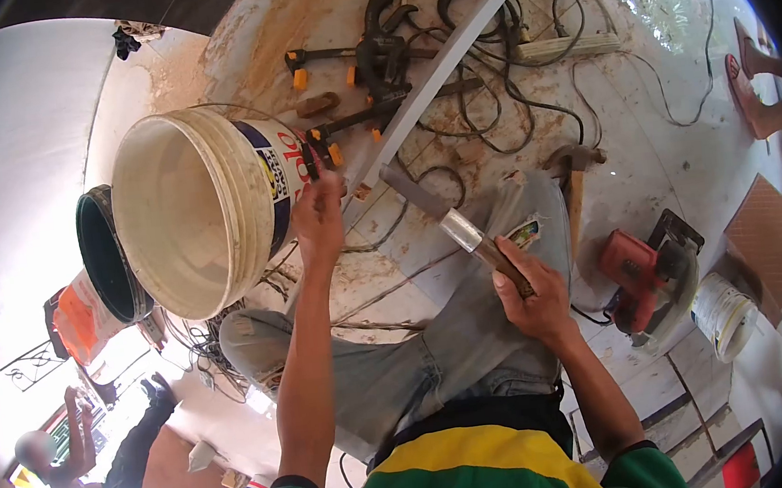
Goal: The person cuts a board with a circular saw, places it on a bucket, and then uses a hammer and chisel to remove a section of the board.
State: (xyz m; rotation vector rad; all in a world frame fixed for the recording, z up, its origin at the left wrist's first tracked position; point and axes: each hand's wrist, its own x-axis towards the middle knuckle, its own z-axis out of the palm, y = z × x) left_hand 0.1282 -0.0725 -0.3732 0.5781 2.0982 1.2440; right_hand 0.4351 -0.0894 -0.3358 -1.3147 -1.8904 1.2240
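Observation:
My right hand (532, 296) is wrapped round the wooden handle of a chisel (462, 230). Its flat blade points up and left, above my knee. My left hand (320, 221) is closed beside the large white bucket (238, 198). Dark material shows at its fingers, next to the jaw of a bar clamp (368, 113); what it grips is partly hidden. The lower end of a long white strip (449, 66) lies just right of that hand, and the strip slants away to the upper right.
A hammer (576, 191) lies right of my knee, near a red circular saw (638, 280) and a small white bucket (724, 314). Black cables (513, 88) coil over the dusty tiles. A dark bucket (111, 254) stands left. Another person (114, 464) is at lower left; someone's feet (756, 87) show right.

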